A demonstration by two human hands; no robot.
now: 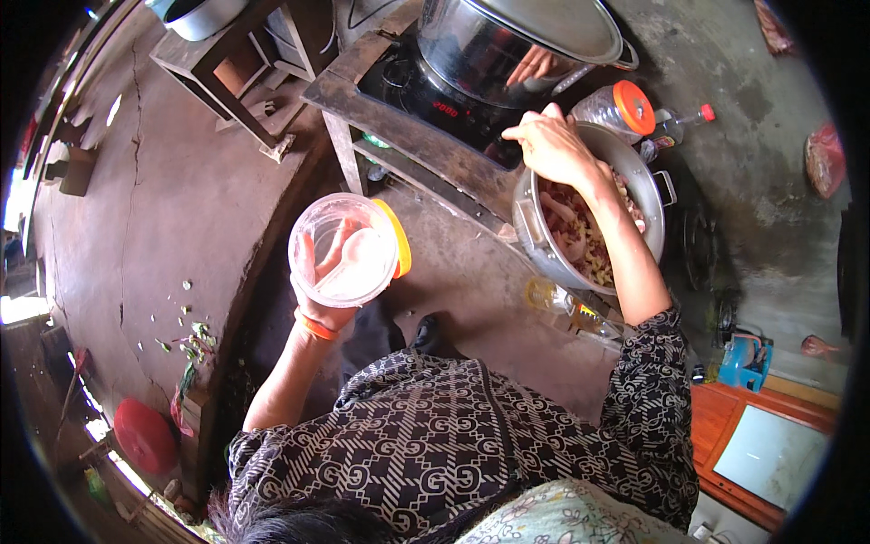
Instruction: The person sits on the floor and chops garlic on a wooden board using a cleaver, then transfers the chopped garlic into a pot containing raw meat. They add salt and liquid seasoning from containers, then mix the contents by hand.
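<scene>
My left hand (326, 314) holds up a clear plastic jar (301, 222) from below. White powder lies in it, with what looks like a white scoop, and my fingers show through its wall. A yellow lid (393, 238) hangs at the jar's right side. Over the front edge of a black induction cooktop (399, 83), my right hand (560, 150) points leftward with its index finger out. Its other fingers are partly hidden; I cannot tell whether the fingertip touches the cooktop. Below that forearm stands a metal pot (654, 195) with chopped meat (564, 213) inside.
A large lidded steel pot (471, 59) sits on the cooktop. Beside the meat pot stand an orange-lidded jar (605, 111) and a red-capped bottle (672, 129). An oil bottle (548, 297) is by its base. At left are a wooden stool (213, 68) and red lid-like disc (145, 435).
</scene>
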